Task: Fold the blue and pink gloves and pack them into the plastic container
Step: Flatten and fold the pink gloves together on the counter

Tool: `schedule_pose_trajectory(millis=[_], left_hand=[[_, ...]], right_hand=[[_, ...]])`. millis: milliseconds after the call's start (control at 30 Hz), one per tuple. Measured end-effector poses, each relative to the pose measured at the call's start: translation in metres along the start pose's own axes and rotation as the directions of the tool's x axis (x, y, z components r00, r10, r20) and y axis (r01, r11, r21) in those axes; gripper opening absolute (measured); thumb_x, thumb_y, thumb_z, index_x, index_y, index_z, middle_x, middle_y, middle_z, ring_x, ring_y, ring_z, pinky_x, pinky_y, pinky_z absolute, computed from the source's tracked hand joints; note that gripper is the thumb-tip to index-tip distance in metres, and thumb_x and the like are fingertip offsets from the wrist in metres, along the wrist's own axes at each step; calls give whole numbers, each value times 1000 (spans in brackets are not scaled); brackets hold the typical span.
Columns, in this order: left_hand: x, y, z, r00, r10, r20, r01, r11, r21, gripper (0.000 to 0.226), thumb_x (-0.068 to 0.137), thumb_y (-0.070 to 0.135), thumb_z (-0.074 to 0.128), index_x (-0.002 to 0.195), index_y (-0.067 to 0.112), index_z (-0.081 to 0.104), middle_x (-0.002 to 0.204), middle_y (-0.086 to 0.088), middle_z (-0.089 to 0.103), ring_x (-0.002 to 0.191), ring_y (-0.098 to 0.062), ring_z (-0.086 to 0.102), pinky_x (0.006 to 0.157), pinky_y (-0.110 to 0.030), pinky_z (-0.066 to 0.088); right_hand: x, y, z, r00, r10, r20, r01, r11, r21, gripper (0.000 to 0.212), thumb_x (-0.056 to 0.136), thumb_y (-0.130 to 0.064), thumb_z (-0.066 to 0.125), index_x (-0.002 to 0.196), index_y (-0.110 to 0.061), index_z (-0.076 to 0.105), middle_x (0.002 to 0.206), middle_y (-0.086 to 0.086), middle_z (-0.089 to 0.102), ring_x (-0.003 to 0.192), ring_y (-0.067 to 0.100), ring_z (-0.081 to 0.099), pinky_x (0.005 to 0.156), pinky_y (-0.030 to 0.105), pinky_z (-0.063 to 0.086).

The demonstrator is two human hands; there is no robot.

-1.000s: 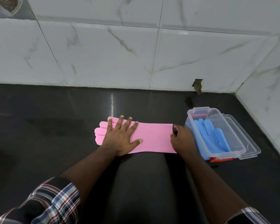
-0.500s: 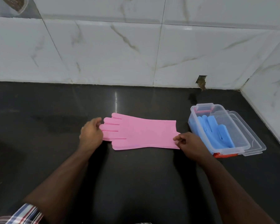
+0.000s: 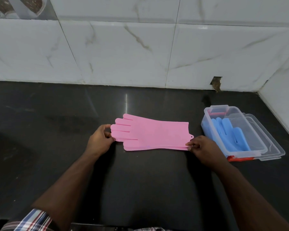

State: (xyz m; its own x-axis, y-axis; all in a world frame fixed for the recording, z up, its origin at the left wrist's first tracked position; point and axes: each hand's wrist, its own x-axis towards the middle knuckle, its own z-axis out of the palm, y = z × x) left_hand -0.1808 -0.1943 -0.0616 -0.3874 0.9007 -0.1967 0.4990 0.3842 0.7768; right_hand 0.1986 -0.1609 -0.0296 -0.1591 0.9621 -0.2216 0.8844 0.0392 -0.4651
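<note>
The pink gloves (image 3: pixel 150 135) lie stacked flat on the black counter (image 3: pixel 57 130), fingers pointing left, cuff to the right. My left hand (image 3: pixel 99 141) pinches the fingertip end. My right hand (image 3: pixel 202 148) pinches the near corner of the cuff. To the right stands the clear plastic container (image 3: pixel 255 151), open, with the blue gloves (image 3: pixel 230 132) lying inside it, fingers towards the wall.
The container rests on its clear lid (image 3: pixel 272 147), and an orange-red clip (image 3: pixel 240 158) shows at its near end. White marble-look tiled walls (image 3: pixel 123 50) close the counter at the back and right. A hole (image 3: pixel 216 83) breaks the tile at the back right.
My left hand lifted off the flat pink gloves and moved left to pinch their fingertips. My right hand shifted to the cuff's near corner. The gloves now lie slightly angled.
</note>
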Motion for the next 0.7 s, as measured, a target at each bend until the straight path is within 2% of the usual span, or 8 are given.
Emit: schedule_pose_trajectory(millis=[100, 233, 467, 567, 633, 700], left_hand=[[-4, 5, 2, 999, 10, -43, -9, 1000, 29, 44, 86, 19, 71, 127, 25, 57, 86, 5, 71, 87, -10, 65, 71, -27, 43], [-4, 7, 2, 999, -4, -45, 6, 999, 38, 45, 86, 22, 72, 128, 23, 57, 87, 5, 71, 89, -12, 65, 76, -30, 45], [-5, 7, 3, 999, -6, -45, 8, 999, 37, 32, 85, 18, 69, 116, 26, 63, 83, 6, 70, 82, -7, 64, 67, -25, 45], [-5, 7, 2, 1000, 5, -15, -4, 999, 46, 33, 84, 16, 69, 114, 28, 62, 86, 6, 71, 85, -9, 65, 68, -26, 45], [-2, 8, 1, 1000, -22, -19, 23, 999, 34, 39, 83, 7, 62, 118, 25, 63, 95, 4, 71, 92, -15, 66, 74, -29, 48], [2, 11, 4, 990, 34, -135, -21, 995, 95, 45, 83, 5, 54, 121, 26, 64, 107, 1, 68, 101, -20, 64, 88, -37, 51]], right_hand=[[-4, 2, 3, 999, -2, -35, 2, 1000, -10, 19, 92, -16, 67, 110, -17, 73, 115, -2, 64, 99, 9, 57, 96, 24, 46], [-10, 8, 10, 997, -15, -79, 13, 1000, -23, 19, 91, -14, 67, 109, -17, 73, 116, -2, 64, 102, 10, 59, 98, 26, 47], [-17, 9, 16, 994, -51, -95, 46, 997, -57, 22, 93, -18, 65, 114, -17, 72, 121, -3, 62, 106, 9, 56, 102, 25, 45], [-20, 7, 20, 994, -78, -80, 70, 993, -98, 28, 94, -28, 62, 118, -16, 71, 128, -3, 60, 114, 9, 53, 105, 29, 44], [-20, 4, 20, 994, -47, -99, 36, 993, -112, 30, 94, -37, 60, 112, -17, 74, 132, -5, 60, 119, 9, 53, 109, 33, 42], [-16, -3, 19, 988, -25, -151, 6, 992, -128, 35, 95, -45, 57, 103, -16, 76, 132, -5, 62, 119, 11, 55, 109, 36, 42]])
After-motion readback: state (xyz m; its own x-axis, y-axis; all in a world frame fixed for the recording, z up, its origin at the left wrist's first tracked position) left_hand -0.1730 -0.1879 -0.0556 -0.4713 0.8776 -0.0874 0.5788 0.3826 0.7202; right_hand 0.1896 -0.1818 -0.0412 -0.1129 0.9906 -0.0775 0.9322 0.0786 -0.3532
